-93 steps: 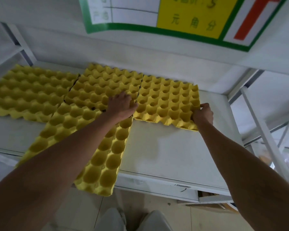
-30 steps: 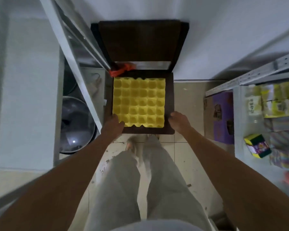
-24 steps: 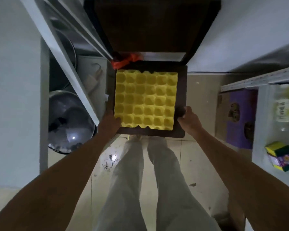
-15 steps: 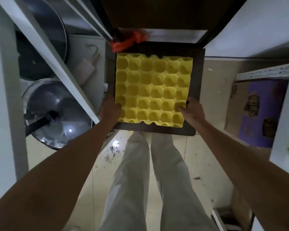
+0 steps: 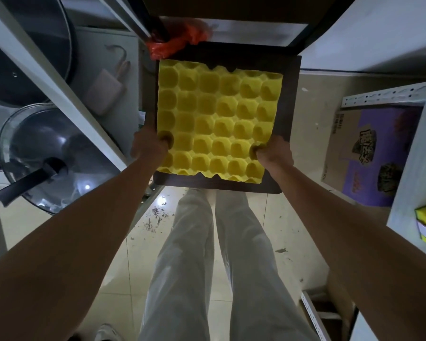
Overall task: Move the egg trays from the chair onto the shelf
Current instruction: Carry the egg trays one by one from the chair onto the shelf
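Yellow moulded-pulp egg tray lies flat on dark brown wooden chair seat. Left hand pinches tray's near-left edge, thumb in a cup; right hand pinches near-right edge likewise. Orange plastic bag at seat's back-left corner.

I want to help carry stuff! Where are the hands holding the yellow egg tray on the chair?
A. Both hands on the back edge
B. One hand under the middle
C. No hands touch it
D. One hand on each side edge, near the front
D: the left hand and right hand each grip a side edge of the egg tray, near its front corners, over the chair.
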Demonstrator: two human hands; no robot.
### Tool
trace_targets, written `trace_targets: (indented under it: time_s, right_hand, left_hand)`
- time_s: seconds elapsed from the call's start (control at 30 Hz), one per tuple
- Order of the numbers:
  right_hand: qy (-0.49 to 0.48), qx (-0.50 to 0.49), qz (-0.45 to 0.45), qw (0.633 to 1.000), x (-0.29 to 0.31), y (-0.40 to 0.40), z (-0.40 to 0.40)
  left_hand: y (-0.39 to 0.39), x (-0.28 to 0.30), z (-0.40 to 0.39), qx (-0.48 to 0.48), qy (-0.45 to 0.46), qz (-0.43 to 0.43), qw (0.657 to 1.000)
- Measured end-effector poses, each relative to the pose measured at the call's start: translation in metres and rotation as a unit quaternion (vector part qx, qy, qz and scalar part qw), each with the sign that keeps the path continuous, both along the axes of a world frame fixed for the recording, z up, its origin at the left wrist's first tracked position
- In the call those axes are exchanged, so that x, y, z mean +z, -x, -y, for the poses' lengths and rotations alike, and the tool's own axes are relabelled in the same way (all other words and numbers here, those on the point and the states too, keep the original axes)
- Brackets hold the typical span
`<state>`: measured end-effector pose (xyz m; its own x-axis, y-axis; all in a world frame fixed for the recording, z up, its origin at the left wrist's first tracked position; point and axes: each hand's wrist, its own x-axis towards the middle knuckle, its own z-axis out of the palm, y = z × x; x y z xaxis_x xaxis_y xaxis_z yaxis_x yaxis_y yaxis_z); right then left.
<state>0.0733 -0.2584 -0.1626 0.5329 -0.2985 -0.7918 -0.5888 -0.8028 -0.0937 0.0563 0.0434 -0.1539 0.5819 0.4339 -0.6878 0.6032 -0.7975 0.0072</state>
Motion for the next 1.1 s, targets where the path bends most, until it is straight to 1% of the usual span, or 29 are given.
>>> trace_targets:
  time_s: [0.1, 0.23, 0.33, 0.43, 0.57, 0.67, 0.73, 0.8, 0.87, 1.0, 1.1]
  right_hand:
    - [0.004, 0.0, -0.001, 1.0, 0.002, -0.004, 0.0]
    - [0.01, -0.021, 0.008, 1.0, 0.019, 0.005, 0.003]
    - [0.01, -0.057, 0.023, 0.998, 0.043, 0.031, 0.016]
    - [0.006, -0.12, 0.046, 0.992, 0.081, 0.074, 0.036]
    - [0.025, -0.233, 0.058, 0.97, 0.146, 0.147, 0.064]
    - [0.03, -0.313, 0.063, 0.947, 0.201, 0.219, 0.08]
    - [0.054, -0.359, 0.07, 0.929, 0.239, 0.27, 0.086]
    - [0.084, -0.397, 0.067, 0.912, 0.275, 0.322, 0.09]
    - [0.099, -0.433, 0.06, 0.894, 0.306, 0.376, 0.095]
    - [0.06, -0.518, 0.058, 0.852, 0.349, 0.483, 0.094]
    - [0.028, -0.562, 0.083, 0.823, 0.373, 0.558, 0.088]
  left_hand:
    - [-0.003, 0.001, 0.0, 0.015, 0.009, -0.005, 1.0]
    - [-0.002, 0.016, 0.008, 0.0, -0.006, -0.011, 1.0]
    - [0.0, 0.041, 0.023, -0.048, -0.012, 0.022, 0.999]
    - [0.001, 0.07, 0.046, -0.116, -0.003, 0.033, 0.993]
    - [0.005, 0.122, 0.095, -0.212, 0.054, 0.039, 0.975]
    - [0.023, 0.169, 0.135, -0.308, 0.093, 0.035, 0.946]
    - [0.043, 0.199, 0.158, -0.355, 0.137, -0.019, 0.925]
    - [0.066, 0.229, 0.18, -0.352, 0.211, -0.097, 0.906]
    - [0.094, 0.258, 0.204, -0.373, 0.266, -0.136, 0.878]
    - [0.162, 0.305, 0.258, -0.489, 0.276, -0.129, 0.817]
    - [0.22, 0.334, 0.286, -0.542, 0.296, -0.133, 0.775]
